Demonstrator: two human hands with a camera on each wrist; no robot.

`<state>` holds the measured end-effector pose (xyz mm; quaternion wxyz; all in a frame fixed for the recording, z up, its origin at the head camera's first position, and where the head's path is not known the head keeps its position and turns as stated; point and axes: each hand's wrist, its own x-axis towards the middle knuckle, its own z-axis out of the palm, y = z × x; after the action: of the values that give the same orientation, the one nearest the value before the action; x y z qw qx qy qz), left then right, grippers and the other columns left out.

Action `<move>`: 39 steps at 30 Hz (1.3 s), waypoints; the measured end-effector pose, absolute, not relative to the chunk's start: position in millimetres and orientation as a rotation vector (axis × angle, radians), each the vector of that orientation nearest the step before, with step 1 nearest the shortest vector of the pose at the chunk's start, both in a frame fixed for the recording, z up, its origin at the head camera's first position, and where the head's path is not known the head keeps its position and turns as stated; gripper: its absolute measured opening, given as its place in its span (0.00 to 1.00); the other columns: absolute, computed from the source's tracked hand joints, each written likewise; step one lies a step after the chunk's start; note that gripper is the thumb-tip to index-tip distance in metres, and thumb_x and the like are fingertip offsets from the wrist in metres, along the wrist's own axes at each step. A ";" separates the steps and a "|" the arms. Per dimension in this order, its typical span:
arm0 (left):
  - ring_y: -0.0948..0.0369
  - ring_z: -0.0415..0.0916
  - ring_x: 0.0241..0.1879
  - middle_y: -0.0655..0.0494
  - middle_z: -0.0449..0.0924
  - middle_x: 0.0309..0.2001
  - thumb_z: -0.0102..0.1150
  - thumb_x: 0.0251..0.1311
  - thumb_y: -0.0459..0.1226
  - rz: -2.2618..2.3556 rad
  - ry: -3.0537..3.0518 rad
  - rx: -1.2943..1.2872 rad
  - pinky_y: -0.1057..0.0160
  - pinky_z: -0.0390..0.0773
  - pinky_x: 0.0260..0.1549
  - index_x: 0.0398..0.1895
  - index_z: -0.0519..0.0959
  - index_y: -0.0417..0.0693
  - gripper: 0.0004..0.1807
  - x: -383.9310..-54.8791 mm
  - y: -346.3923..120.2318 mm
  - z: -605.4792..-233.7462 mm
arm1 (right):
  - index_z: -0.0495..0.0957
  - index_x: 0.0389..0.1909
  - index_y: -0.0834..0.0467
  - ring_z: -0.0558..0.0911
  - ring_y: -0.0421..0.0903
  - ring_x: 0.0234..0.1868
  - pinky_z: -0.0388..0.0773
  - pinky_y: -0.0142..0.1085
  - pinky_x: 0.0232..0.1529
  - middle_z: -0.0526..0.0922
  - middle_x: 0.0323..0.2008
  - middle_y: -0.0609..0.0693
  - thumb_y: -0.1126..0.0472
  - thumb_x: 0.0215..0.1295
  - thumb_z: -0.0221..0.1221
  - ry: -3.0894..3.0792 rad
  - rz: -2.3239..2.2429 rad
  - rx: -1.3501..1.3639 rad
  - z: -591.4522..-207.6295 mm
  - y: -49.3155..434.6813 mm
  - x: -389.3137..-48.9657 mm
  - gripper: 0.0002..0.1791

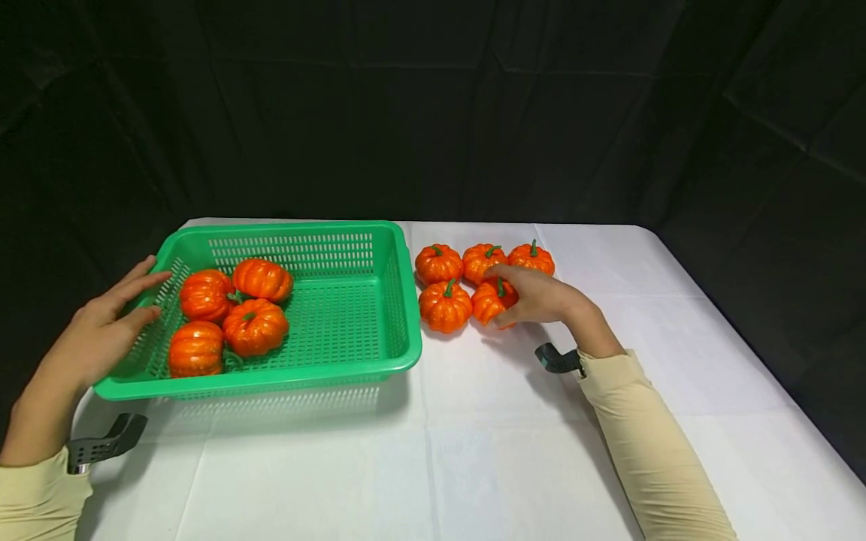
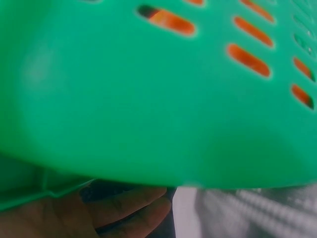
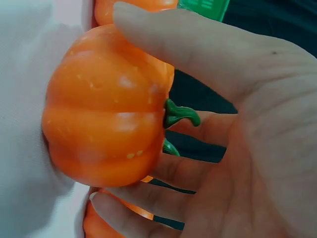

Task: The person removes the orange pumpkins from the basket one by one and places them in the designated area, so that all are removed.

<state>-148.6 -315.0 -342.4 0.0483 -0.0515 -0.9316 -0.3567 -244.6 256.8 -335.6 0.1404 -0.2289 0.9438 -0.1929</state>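
My left hand (image 1: pixel 98 330) rests at the left rim of a green plastic basket (image 1: pixel 399 330), its fingers reaching over the edge, fairly straight. The basket's outer wall (image 2: pixel 124 99) fills most of the left wrist view. Inside it, at the left, lie several orange toy pumpkins (image 1: pixel 255 327). To the right of the basket, my right hand (image 1: pixel 541 295) holds a small pumpkin (image 3: pixel 104 109) with a green stem, thumb on one side and fingers curled round the other. That pumpkin appears to be still touching the white cloth.
Several more pumpkins (image 1: pixel 446 306) stand in two short rows beside the basket, close around the right hand. A white cloth (image 1: pixel 473 451) covers the table. Black fabric (image 1: pixel 433 113) hangs behind it.
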 end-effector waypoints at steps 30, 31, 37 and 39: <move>0.28 0.35 0.77 0.40 0.37 0.83 0.40 0.80 0.35 -1.120 -2.829 -0.162 0.21 0.35 0.66 0.78 0.58 0.32 0.28 -150.2 -312.0 -337.1 | 0.75 0.67 0.64 0.73 0.59 0.66 0.72 0.56 0.64 0.77 0.65 0.59 0.50 0.65 0.72 2.840 -0.590 -0.873 -303.3 228.7 -223.7 0.35; 0.28 0.35 0.77 0.40 0.37 0.83 0.41 0.80 0.35 -1.125 -2.829 -0.164 0.21 0.35 0.66 0.78 0.58 0.32 0.28 -150.4 -311.6 -337.6 | 0.76 0.67 0.64 0.72 0.58 0.66 0.72 0.55 0.64 0.77 0.64 0.58 0.50 0.66 0.71 2.826 -0.629 -0.916 -302.0 225.1 -222.0 0.34; 0.29 0.34 0.77 0.42 0.37 0.83 0.40 0.81 0.35 -1.126 -2.824 -0.161 0.21 0.35 0.66 0.79 0.59 0.33 0.28 -150.0 -312.2 -340.8 | 0.76 0.67 0.58 0.76 0.51 0.61 0.76 0.52 0.59 0.79 0.62 0.49 0.50 0.66 0.71 2.735 -0.815 -1.155 -282.2 195.1 -212.5 0.32; 0.29 0.34 0.77 0.42 0.38 0.83 0.41 0.81 0.36 -1.122 -2.822 -0.161 0.21 0.35 0.66 0.79 0.59 0.34 0.28 -149.5 -313.3 -341.1 | 0.76 0.67 0.57 0.77 0.48 0.60 0.78 0.50 0.58 0.79 0.62 0.47 0.52 0.66 0.72 2.683 -0.881 -1.207 -272.7 184.1 -211.6 0.31</move>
<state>-149.5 -313.3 -341.1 0.0500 -0.0529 -0.9267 -0.3686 -211.6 184.1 -272.7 0.0353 -0.3928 0.8731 -0.2866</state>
